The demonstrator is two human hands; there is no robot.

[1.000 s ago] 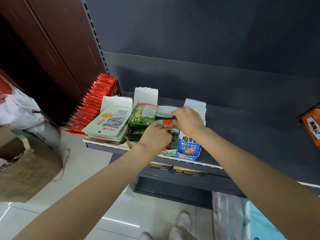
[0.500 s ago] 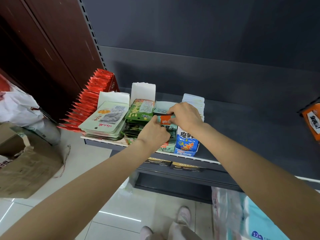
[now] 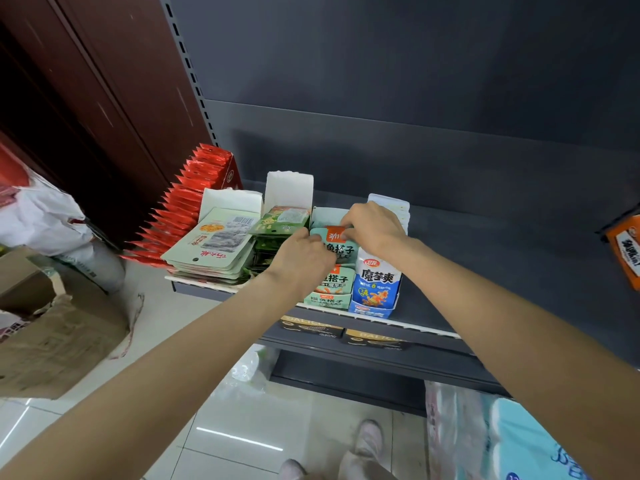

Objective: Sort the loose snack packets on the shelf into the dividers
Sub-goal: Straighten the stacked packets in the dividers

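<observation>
Shelf point(image 3: 519, 278) is carrying 5 rows w/ a blue box point(image 3: 375, 289) at its front. Left of it, both hands, left hand point(image 3: 303, 261) & right hand point(image 3: 375, 226), are pinching 1 teal packet point(image 3: 334, 242) above its divider. Risk, imo: packet catching the rim, buckling, sliding off the front.

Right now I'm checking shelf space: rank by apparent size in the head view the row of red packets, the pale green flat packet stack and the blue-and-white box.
1. Row of red packets
2. Pale green flat packet stack
3. Blue-and-white box, partly hidden by the right hand
</observation>
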